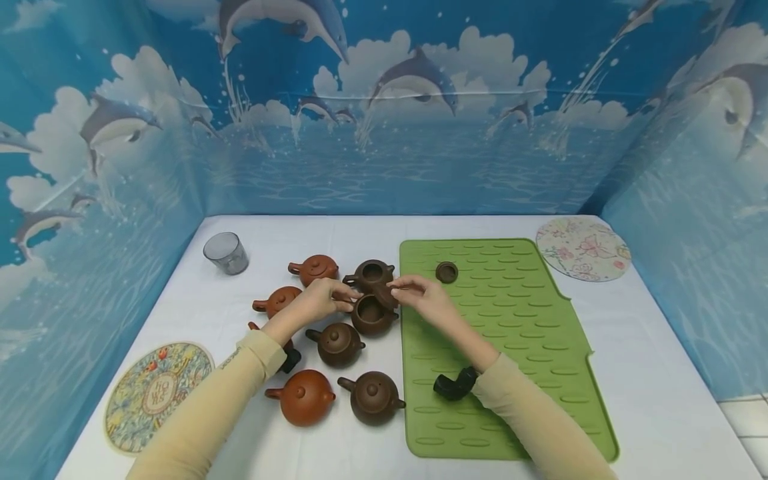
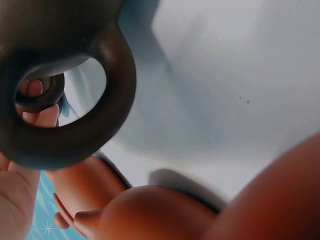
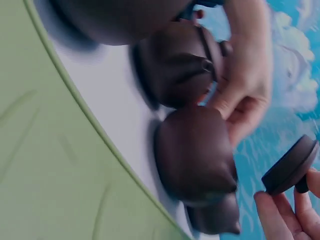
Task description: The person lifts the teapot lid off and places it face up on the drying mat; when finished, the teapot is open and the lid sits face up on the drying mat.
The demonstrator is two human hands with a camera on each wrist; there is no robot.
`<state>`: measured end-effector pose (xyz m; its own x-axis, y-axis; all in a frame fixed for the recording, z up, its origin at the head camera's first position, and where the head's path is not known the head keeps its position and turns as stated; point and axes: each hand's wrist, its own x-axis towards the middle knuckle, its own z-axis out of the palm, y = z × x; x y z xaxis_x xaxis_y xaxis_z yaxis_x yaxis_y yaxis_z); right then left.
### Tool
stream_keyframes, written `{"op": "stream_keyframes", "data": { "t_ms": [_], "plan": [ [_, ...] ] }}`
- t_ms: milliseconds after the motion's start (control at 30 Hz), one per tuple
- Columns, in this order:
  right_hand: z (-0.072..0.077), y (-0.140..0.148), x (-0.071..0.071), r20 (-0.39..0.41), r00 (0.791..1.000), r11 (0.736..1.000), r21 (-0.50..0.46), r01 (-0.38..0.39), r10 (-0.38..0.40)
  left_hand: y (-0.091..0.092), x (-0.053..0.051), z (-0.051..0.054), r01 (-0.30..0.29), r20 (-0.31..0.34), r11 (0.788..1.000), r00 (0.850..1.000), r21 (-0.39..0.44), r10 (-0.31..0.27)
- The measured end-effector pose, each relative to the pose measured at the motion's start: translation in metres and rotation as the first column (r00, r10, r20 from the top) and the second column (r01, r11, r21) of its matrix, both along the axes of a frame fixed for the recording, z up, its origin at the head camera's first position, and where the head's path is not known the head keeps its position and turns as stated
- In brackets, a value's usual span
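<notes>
My right hand (image 1: 423, 297) pinches a dark brown teapot lid (image 3: 291, 165) by its knob, tilted above an open dark teapot (image 1: 372, 316). My left hand (image 1: 324, 300) holds that teapot by its handle; in the left wrist view, the fingers (image 2: 47, 116) show at a small dark ring. Just behind stands another lidless dark teapot (image 1: 371, 272). A second dark lid (image 1: 447, 272) lies on the green mat (image 1: 498, 320). Near my left hand, a lidded dark teapot (image 1: 338, 345) stands on the white table.
Several reddish-brown teapots (image 1: 306, 398) stand on the left, some partly hidden by my left arm. Another dark teapot (image 1: 375, 398) is near the front. A grey glass (image 1: 226, 253) stands back left; a patterned round mat (image 1: 159, 398) lies front left, a floral one (image 1: 583, 249) back right.
</notes>
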<state>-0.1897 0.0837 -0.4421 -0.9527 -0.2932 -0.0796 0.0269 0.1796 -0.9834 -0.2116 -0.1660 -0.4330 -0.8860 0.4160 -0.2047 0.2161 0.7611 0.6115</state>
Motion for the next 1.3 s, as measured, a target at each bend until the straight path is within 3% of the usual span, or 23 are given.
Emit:
{"op": "stream_keyframes", "data": {
  "t_ms": [100,200,367,500,633,733,833,900,1033,1200,1300],
  "plan": [
    [-0.001,0.02,-0.004,0.144,0.99,0.984,-0.176,0.026,-0.001,0.0,0.0,0.0,-0.012,0.012,1.0,1.0,-0.006,0.012],
    [-0.005,0.04,-0.007,0.251,0.967,0.947,-0.317,0.051,0.032,0.001,0.0,0.001,-0.019,0.015,1.0,1.0,-0.011,0.019],
    [-0.012,0.07,-0.008,0.316,0.946,0.892,-0.444,0.088,0.064,0.0,0.0,0.0,-0.013,0.018,1.0,1.0,0.002,0.013],
    [-0.015,0.087,-0.005,0.33,0.942,0.891,-0.444,0.096,0.064,0.0,0.0,0.0,-0.013,0.023,1.0,1.0,0.008,0.013],
    [-0.018,0.099,-0.002,0.322,0.946,0.941,-0.331,0.074,0.039,0.001,0.002,0.0,-0.016,0.029,1.0,0.999,0.012,0.016],
    [-0.022,0.104,0.0,0.298,0.954,0.981,-0.184,0.064,-0.006,0.001,0.003,0.001,-0.022,0.033,1.0,0.999,0.013,0.022],
    [-0.025,0.104,0.001,0.254,0.965,0.997,-0.016,0.071,-0.065,0.001,0.004,0.001,-0.034,0.038,0.999,0.999,0.013,0.033],
    [-0.026,0.103,0.002,0.207,0.974,0.992,0.097,0.075,-0.094,0.001,0.004,0.001,-0.039,0.042,0.999,0.998,0.016,0.039],
    [-0.027,0.103,0.004,0.106,0.986,0.956,0.278,0.097,-0.131,0.001,0.004,0.001,-0.044,0.046,0.999,0.998,0.019,0.043],
    [-0.029,0.106,0.005,0.056,0.989,0.931,0.348,0.11,-0.138,0.001,0.004,0.002,-0.025,0.031,1.0,0.999,0.016,0.024],
    [-0.03,0.107,0.005,0.056,0.99,0.933,0.345,0.103,-0.13,0.001,0.004,0.002,-0.014,0.02,1.0,1.0,0.022,0.014]
  ]
}}
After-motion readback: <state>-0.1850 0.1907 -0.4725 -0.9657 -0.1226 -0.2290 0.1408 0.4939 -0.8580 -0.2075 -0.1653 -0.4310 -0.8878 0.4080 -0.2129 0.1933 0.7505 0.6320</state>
